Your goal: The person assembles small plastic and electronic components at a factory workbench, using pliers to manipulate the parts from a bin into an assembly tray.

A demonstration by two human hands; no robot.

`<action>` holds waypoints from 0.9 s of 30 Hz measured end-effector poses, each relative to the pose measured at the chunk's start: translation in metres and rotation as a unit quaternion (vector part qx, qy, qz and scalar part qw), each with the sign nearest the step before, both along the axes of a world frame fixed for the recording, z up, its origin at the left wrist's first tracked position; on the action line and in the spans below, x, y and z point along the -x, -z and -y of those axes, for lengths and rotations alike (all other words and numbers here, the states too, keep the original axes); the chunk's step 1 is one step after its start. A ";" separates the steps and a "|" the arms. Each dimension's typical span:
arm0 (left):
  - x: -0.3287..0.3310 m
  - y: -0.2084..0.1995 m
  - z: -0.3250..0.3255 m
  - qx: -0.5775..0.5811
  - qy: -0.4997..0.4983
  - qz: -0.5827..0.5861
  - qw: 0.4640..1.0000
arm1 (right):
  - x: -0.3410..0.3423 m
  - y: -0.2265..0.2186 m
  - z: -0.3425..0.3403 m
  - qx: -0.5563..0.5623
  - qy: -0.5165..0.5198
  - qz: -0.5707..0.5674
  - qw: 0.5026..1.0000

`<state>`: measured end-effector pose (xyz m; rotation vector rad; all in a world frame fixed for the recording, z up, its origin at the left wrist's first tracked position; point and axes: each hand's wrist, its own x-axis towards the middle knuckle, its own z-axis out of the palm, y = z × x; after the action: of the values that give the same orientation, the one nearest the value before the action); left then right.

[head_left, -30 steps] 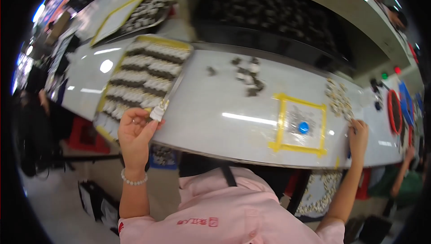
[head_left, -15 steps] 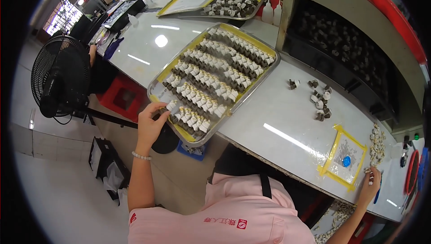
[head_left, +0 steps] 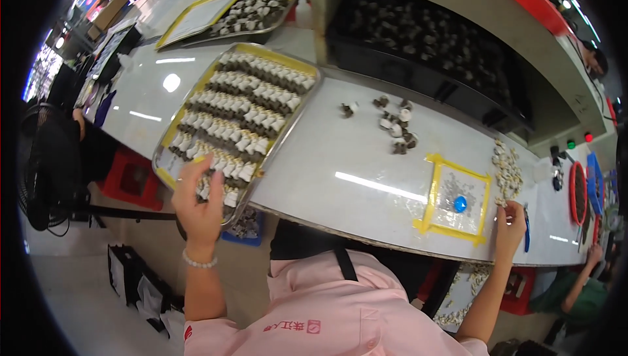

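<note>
Grip parted, thumb clear of the fingers, a worker's left hand (head_left: 198, 215) is poised over the near corner of a metal tray (head_left: 288, 134) at the front edge of a white worktop (head_left: 314, 153), among rows of small white-and-brown figurines (head_left: 252, 143). Toward the worktop's right end, the right hand (head_left: 509, 228) meets the near tip of a pile of cream pieces (head_left: 507, 167); its fingertips are drawn close, though whether they clasp a piece cannot be told. Between the hands, a blue object (head_left: 460, 204) sits on a yellow-taped sheet (head_left: 451, 222) near the front edge.
</note>
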<state>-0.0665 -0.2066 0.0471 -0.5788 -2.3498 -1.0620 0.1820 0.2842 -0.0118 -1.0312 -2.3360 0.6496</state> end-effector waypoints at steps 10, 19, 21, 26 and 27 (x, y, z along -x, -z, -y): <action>0.001 0.020 -0.219 0.118 0.335 0.110 0.928 | 0.013 -0.020 0.012 -0.046 -0.053 0.012 0.997; 0.001 0.036 -0.228 0.129 0.361 0.171 0.907 | 0.011 -0.022 0.027 0.019 -0.098 -0.017 0.995; -0.011 0.031 -0.220 -0.016 0.396 0.354 0.847 | 0.014 -0.029 0.029 0.026 -0.106 0.030 0.994; -0.037 0.032 -0.195 -0.308 0.412 0.676 0.527 | 0.017 -0.032 0.024 -0.020 -0.142 0.045 0.989; -0.043 0.034 -0.194 -0.357 0.400 0.705 0.465 | 0.019 -0.034 0.026 -0.018 -0.131 0.048 0.990</action>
<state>-0.0234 -0.0124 0.0126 -0.4285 -1.8617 -3.9195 0.1628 0.2578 0.0224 -0.7615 -2.5843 0.6655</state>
